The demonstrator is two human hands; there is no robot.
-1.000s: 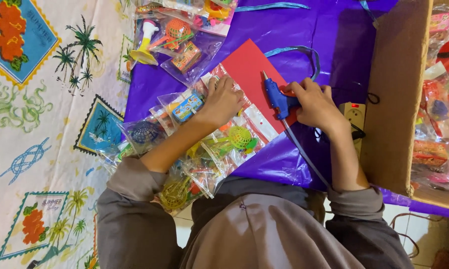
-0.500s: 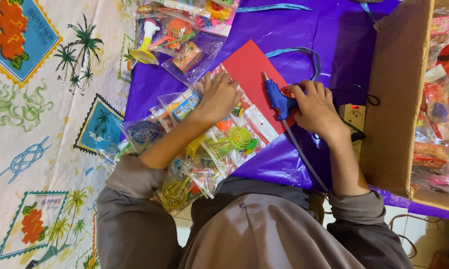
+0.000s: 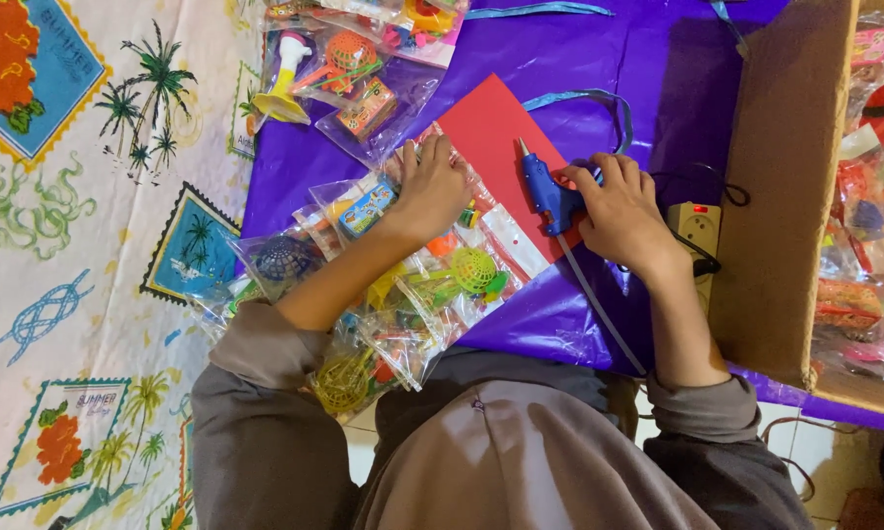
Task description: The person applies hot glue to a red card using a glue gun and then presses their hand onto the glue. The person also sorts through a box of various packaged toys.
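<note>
My right hand (image 3: 619, 211) grips a blue glue gun (image 3: 548, 193) whose nozzle points up and left onto a red card sheet (image 3: 493, 137). A long glue stick (image 3: 599, 314) trails from the gun's back toward me. My left hand (image 3: 432, 186) presses flat on a clear plastic bag of small toys (image 3: 452, 265) lying across the red card's left edge. Both lie on a purple plastic sheet (image 3: 599, 59).
More clear toy bags (image 3: 349, 79) lie at the top left, and several sit under my left forearm. A white power strip (image 3: 695, 231) with a red light sits by my right wrist. A cardboard box (image 3: 790, 177) holding packed toys stands at right. A patterned cloth (image 3: 79, 196) covers the left.
The glue gun has tilted slightly and edged left over the red card. My left hand stays pressed on the bag.
</note>
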